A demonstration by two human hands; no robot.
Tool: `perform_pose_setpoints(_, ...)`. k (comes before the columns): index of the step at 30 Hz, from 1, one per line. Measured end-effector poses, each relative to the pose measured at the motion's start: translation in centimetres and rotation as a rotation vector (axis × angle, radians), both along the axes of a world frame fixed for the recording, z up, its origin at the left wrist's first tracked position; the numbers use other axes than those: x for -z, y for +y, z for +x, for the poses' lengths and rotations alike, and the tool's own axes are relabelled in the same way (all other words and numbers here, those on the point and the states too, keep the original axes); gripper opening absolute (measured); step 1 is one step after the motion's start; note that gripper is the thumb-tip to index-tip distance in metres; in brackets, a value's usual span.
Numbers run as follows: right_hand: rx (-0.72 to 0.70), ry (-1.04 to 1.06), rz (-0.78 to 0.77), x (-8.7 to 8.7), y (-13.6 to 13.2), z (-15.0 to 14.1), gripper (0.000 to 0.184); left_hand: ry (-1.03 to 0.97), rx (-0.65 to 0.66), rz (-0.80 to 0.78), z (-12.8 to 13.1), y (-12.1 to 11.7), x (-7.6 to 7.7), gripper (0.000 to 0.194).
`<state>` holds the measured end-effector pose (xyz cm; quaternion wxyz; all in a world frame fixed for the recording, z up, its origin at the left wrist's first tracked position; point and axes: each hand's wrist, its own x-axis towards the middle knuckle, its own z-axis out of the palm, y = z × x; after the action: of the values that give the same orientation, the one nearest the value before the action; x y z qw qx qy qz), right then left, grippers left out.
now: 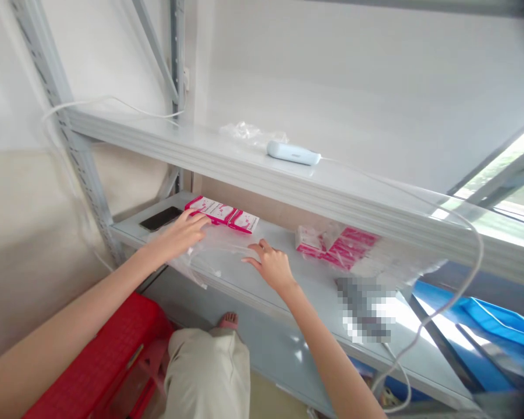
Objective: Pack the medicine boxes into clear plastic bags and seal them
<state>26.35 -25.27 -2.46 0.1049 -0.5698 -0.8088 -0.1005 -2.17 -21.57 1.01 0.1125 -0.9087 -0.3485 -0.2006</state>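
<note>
On the lower shelf, a row of pink-and-white boxes lies near the back. My left hand reaches over its near-left end, fingers stretched out and fingertips close to the boxes. A clear plastic bag spreads beneath that hand, drooping over the shelf's front edge. To the right of the boxes is my right hand, thumb and forefinger apart by the bag's thin right edge; whether they touch the film is hard to tell. Beside my left wrist rests a dark phone.
More pink boxes in clear wrap lie on the right. A pale blue device with a white cable sits on the upper shelf, overhanging the work. A blurred-out object is near the front; a red stool stands below left.
</note>
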Motion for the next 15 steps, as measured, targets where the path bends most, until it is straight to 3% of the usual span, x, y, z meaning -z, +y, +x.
perform_pose_setpoints(3,0.073,-0.046,-0.044,-0.1,-2.2,1.5,0.034,-0.052,-0.02,-0.002,3.8,-1.4,0.6,0.025)
perform_pose_setpoints(5,0.145,-0.061,-0.035,0.3,-3.2,2.1,0.034,-0.143,-0.033,0.008,7.2,-3.8,1.6,0.025)
perform_pose_setpoints(8,0.225,-0.094,0.04,0.9,-4.2,2.5,0.029,-0.355,-0.005,0.059,12.7,-8.7,4.7,0.031)
perform_pose_setpoints(10,0.25,-0.121,0.091,1.2,-4.7,2.6,0.027,-0.523,0.086,0.001,16.0,-11.2,7.4,0.038)
perform_pose_setpoints(12,0.261,-0.12,0.105,1.3,-5.1,2.6,0.028,-0.634,0.086,-0.106,18.2,-11.8,9.7,0.04)
perform_pose_setpoints(15,0.293,-0.069,0.054,1.3,-5.5,2.8,0.033,-0.648,-0.076,-0.286,19.4,-9.4,11.7,0.046)
